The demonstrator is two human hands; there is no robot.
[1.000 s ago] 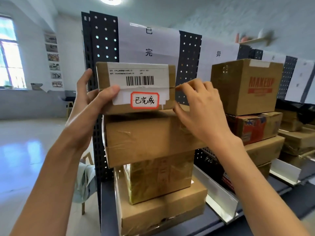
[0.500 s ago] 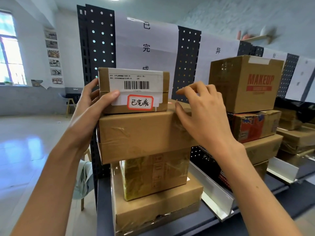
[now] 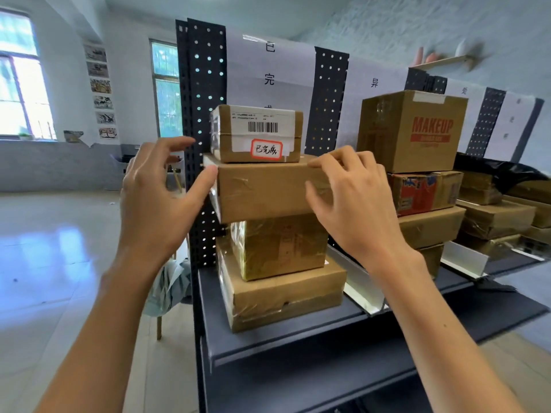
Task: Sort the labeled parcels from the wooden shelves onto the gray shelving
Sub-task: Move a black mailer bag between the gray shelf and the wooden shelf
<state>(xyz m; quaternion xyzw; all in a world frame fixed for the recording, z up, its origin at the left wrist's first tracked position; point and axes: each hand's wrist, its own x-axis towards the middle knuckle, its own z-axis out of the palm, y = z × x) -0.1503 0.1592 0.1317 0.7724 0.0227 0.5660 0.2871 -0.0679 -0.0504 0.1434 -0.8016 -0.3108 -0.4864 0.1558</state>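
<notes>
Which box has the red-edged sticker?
The small labeled parcel topping the left stack. Only it has a barcode label and a red-bordered handwritten sticker; the boxes beneath are plain brown.

Brown parcel (image 3: 256, 134) with red-bordered white label (image 3: 266, 149); dark gray shelving (image 3: 298, 347); red-lettered brown box (image 3: 414, 131).

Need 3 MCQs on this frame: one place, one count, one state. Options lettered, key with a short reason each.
1. Where does the labeled parcel sit?
A. On top of the left stack
B. On the floor
C. On the MAKEUP box

2. How many boxes lie under it in that stack?
A. One
B. Three
C. Five

3. What is the left hand doing?
A. Gripping the labeled parcel
B. Open, thumb touching the corner of the wide box
C. Holding a pen

Key:
1 A: it rests on the wide box at the top of the left stack.
2 B: wide box, shiny wrapped box and bottom box are under it.
3 B: its fingers are spread and clear of the parcel.
</notes>
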